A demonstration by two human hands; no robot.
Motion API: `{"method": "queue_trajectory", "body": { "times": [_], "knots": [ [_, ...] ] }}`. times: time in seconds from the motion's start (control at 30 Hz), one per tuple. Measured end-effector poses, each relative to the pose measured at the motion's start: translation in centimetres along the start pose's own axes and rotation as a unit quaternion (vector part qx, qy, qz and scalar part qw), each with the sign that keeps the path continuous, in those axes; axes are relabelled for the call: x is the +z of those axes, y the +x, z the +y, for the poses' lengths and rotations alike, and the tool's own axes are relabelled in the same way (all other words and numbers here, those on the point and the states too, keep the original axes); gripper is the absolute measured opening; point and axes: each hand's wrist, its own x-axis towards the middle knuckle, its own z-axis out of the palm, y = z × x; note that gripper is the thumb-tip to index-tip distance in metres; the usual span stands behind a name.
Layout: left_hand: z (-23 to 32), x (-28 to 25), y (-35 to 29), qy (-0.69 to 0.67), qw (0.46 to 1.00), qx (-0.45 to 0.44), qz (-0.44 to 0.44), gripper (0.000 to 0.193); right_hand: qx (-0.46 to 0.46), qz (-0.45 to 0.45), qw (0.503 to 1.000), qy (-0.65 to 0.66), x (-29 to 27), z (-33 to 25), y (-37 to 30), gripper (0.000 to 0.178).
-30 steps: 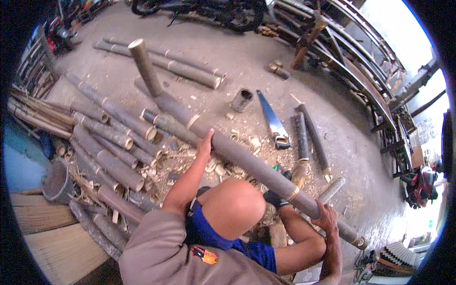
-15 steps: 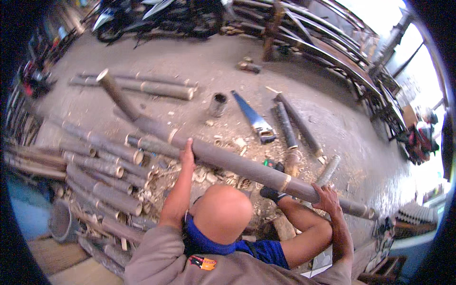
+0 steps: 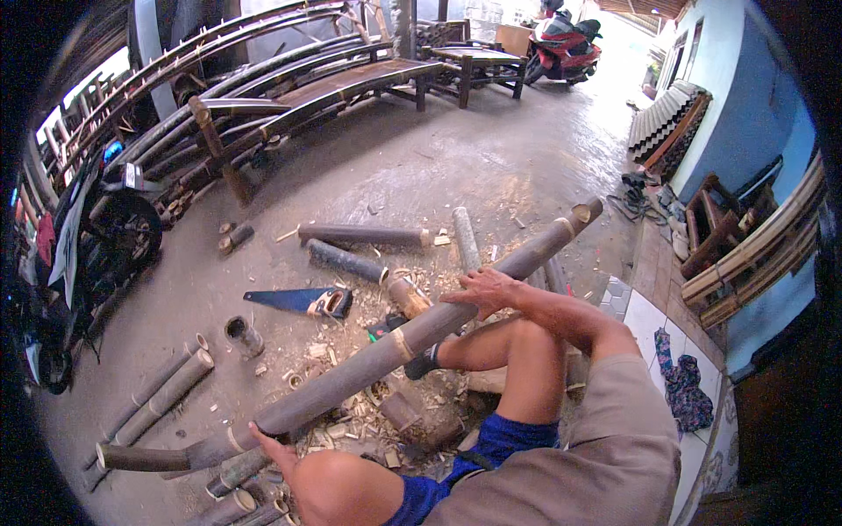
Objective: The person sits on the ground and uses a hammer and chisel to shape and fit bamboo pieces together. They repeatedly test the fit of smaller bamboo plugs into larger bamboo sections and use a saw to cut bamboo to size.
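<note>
A long, thick brown bamboo pole [image 3: 351,373] lies slantwise across in front of me, its left end near and its right end farther off. My right hand [image 3: 484,292] is wrapped over the pole's upper half from above. Lower down, beside my raised knee, my left hand [image 3: 275,449] grips the pole near a pale node ring; my knee hides part of this hand. Beyond the pole, a handsaw [image 3: 298,301] with a blue blade lies flat on the floor. A short, hollow bamboo piece [image 3: 245,337] stands near the saw.
Wood chips [image 3: 323,352] litter the floor around my feet. Cut bamboo lengths [image 3: 167,394] lie at left, and another dark length [image 3: 364,234] lies beyond the saw. A bamboo bench [image 3: 351,88] stands behind, with a motorcycle [image 3: 88,254] at left and a red scooter [image 3: 566,48] far back.
My view has turned to the right. The pole has swung round, so its right end now points away from me; both hands still hold it.
</note>
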Motion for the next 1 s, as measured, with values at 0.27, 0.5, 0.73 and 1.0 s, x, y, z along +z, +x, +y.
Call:
{"method": "queue_trajectory", "body": {
  "times": [0.27, 0.5, 0.73, 1.0],
  "knots": [
    [1.5, 2.5, -1.6, 0.033, 0.997, -0.012, -0.071, 0.091, 0.078, -0.036, 0.996, 0.026, -0.5, 0.5, -2.6, 0.099],
    [-1.6, 4.1, -2.7, 0.087, 0.995, -0.058, 0.003, 0.085, 0.065, -0.073, 0.995, 0.026, -0.2, 0.9, -3.4, 0.104],
    [-0.5, 2.6, -2.0, 0.014, 1.0, -0.008, -0.025, 0.086, 0.057, -0.048, 0.997, 0.001, 0.6, 0.9, -3.1, 0.105],
    [-0.6, 4.3, -3.6, 0.046, 0.997, -0.012, -0.053, 0.086, 0.049, -0.04, 0.998, 0.018, -0.7, 1.2, -2.1, 0.1]
  ]
}}
